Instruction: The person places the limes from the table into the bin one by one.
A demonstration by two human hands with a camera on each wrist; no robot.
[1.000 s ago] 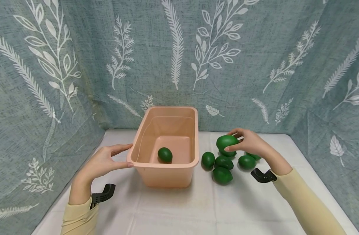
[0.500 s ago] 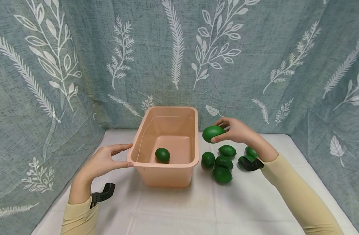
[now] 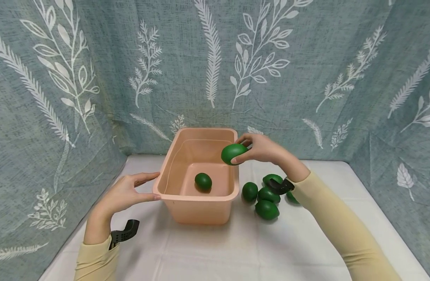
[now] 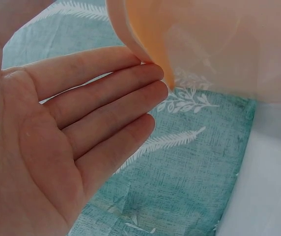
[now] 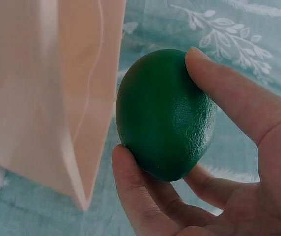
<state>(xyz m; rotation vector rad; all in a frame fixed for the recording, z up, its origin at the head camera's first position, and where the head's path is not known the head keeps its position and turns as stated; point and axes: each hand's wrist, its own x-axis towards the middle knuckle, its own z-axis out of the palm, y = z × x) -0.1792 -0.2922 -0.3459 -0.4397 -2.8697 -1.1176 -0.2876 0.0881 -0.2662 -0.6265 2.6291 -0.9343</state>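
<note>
My right hand holds a green lime between thumb and fingers, above the right rim of the peach-coloured plastic tub. In the right wrist view the thumb presses one side of this lime, with the fingers round the other, beside the tub's wall. One lime lies on the tub's floor. At the tub's left side, my left hand touches the rim with fingertips and thumb. Its fingers look straight in the left wrist view, tips against the tub.
Several more limes lie in a loose group on the white cloth, right of the tub. The right forearm passes over part of that group. Blue-green leaf-patterned curtains stand at the back and both sides.
My right hand has carried its lime up and leftward from the group to the tub's right rim. The lime inside the tub has shifted a little. The left hand has stayed in place.
</note>
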